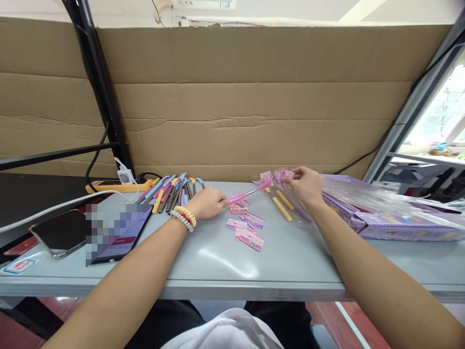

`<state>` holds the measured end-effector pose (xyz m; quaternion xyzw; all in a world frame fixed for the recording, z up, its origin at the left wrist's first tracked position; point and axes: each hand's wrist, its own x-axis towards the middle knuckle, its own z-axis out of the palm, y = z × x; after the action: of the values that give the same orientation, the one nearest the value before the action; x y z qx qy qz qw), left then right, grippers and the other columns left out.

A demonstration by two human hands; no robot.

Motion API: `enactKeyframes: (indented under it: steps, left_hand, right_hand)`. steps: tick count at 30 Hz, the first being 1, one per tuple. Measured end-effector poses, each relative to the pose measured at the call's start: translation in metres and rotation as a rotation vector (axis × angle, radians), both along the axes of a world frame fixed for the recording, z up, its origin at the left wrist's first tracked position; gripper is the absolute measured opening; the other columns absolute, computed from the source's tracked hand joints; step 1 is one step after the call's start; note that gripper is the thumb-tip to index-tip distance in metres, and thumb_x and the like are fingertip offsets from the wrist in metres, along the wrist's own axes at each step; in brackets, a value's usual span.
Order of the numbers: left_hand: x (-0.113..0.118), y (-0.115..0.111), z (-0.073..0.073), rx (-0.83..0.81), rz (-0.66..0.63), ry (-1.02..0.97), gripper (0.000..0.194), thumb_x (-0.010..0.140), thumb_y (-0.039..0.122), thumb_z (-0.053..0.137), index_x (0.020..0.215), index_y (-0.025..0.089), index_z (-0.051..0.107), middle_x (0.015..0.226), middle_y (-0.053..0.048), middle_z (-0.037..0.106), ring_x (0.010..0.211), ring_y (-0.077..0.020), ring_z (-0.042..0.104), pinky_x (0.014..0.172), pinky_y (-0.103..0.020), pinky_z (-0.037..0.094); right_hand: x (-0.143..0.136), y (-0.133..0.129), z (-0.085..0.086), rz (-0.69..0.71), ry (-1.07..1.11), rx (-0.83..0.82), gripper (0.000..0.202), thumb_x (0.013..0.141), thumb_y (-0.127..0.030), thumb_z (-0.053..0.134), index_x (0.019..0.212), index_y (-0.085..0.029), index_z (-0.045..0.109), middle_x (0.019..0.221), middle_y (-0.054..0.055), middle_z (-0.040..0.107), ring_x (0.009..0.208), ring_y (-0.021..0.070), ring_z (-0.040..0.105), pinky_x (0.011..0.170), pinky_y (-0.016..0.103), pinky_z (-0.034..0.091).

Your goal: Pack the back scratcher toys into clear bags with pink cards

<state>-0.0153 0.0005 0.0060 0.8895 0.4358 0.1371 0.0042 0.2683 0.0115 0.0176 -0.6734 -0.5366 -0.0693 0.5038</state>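
Note:
My left hand [209, 202], with bracelets at the wrist, is closed on the handle of a pink telescopic back scratcher [238, 198]. Its pink head points right, at the mouth of a clear plastic bag [281, 176]. My right hand [307, 184] pinches that bag near a pink printed card [285, 175]. Under the right hand lie yellow-handled back scratchers [280, 204] in clear wrapping. Several small pink and purple cards [249, 238] are scattered on the table between my hands. Behind my left hand is a pile of back scratchers [174, 193] in blue, yellow, pink and purple.
On the grey table [218, 264], a phone [61, 232] and a tablet-like screen [125, 237] lie at left, near a yellow power strip [116, 185] with a white charger. A purple box [392, 218] with clear plastic bags on it stands at right. Cardboard [254, 102] walls the back.

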Motion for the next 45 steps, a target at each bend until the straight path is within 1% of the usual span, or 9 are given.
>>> enactKeyframes:
  steps: [6,12,17,20,25,32,36,39,45]
  left_hand:
    - [-0.002,0.002,-0.001,-0.024,0.007,-0.053,0.039,0.085,0.039,0.037,0.064,0.017,0.061,0.055,-0.004,0.057,0.050,-0.0138,0.043,0.051,-0.028,0.026]
    - [0.000,-0.004,0.007,-0.176,-0.145,-0.210,0.045,0.083,0.044,0.040,0.051,0.015,0.052,0.045,0.001,0.046,0.044,-0.0086,0.036,0.048,-0.024,0.026]
    - [0.000,-0.007,0.010,-0.263,-0.201,-0.273,0.047,0.083,0.044,0.039,0.048,0.015,0.050,0.042,0.002,0.041,0.042,-0.0073,0.033,0.047,-0.024,0.026]
    - [-0.005,-0.004,0.011,-0.245,-0.170,-0.282,0.045,0.082,0.043,0.041,0.048,0.015,0.049,0.043,0.002,0.042,0.043,-0.0077,0.034,0.048,-0.024,0.026]
    - [-0.018,0.005,0.013,-0.172,-0.024,-0.297,0.042,0.079,0.042,0.044,0.047,0.016,0.049,0.045,0.001,0.048,0.045,-0.0090,0.038,0.049,-0.024,0.028]
    - [-0.026,0.007,0.016,-0.158,0.099,-0.429,0.038,0.077,0.044,0.047,0.054,0.016,0.058,0.050,-0.001,0.057,0.047,-0.0094,0.043,0.048,-0.022,0.033]
    - [-0.027,0.009,0.016,-0.189,0.167,-0.500,0.037,0.075,0.049,0.051,0.062,0.016,0.061,0.056,-0.002,0.063,0.045,-0.0093,0.044,0.046,-0.022,0.035]
    - [-0.028,0.011,0.014,-0.218,0.182,-0.532,0.035,0.075,0.048,0.052,0.064,0.016,0.060,0.056,-0.002,0.063,0.043,-0.0087,0.042,0.044,-0.022,0.034]
    - [-0.028,0.013,0.013,-0.193,0.151,-0.503,0.035,0.076,0.046,0.052,0.061,0.016,0.060,0.053,-0.001,0.062,0.046,-0.0098,0.044,0.047,-0.023,0.034]
  right_hand:
    - [0.002,0.004,-0.005,-0.011,-0.121,0.011,0.025,0.070,-0.015,0.051,0.087,-0.017,0.068,0.089,0.008,0.071,0.082,0.0227,0.063,0.073,0.030,0.045]
    - [0.003,0.004,0.000,-0.106,-0.059,0.062,0.012,0.064,-0.021,0.059,0.073,-0.019,0.067,0.077,0.008,0.071,0.074,0.0242,0.063,0.068,0.031,0.045]
    - [-0.001,0.002,0.003,-0.073,0.006,0.058,0.008,0.058,-0.023,0.067,0.061,-0.020,0.060,0.067,0.005,0.068,0.065,0.0213,0.062,0.064,0.030,0.045]
    - [-0.003,0.000,0.004,-0.033,0.077,0.028,0.015,0.055,-0.024,0.072,0.059,-0.020,0.057,0.061,0.003,0.066,0.060,0.0199,0.062,0.061,0.030,0.046]
    - [-0.002,-0.003,0.003,0.142,0.166,-0.054,0.019,0.055,-0.026,0.074,0.060,-0.019,0.056,0.058,0.001,0.065,0.056,0.0188,0.063,0.054,0.028,0.046]
    - [-0.005,-0.009,0.006,0.230,0.298,-0.022,0.031,0.044,-0.029,0.081,0.056,-0.019,0.053,0.050,0.000,0.061,0.050,0.0188,0.062,0.047,0.027,0.049]
    - [-0.002,-0.010,0.006,0.346,0.376,-0.035,0.036,0.039,-0.027,0.084,0.057,-0.018,0.054,0.049,-0.001,0.059,0.048,0.0163,0.060,0.047,0.027,0.051]
    - [0.000,-0.007,0.003,0.442,0.402,-0.045,0.035,0.044,-0.029,0.083,0.060,-0.017,0.054,0.049,-0.002,0.059,0.047,0.0142,0.058,0.047,0.026,0.052]
    - [-0.003,-0.003,-0.001,0.546,0.413,-0.076,0.018,0.066,-0.028,0.069,0.076,-0.014,0.063,0.067,0.004,0.065,0.060,0.0139,0.061,0.053,0.026,0.054]
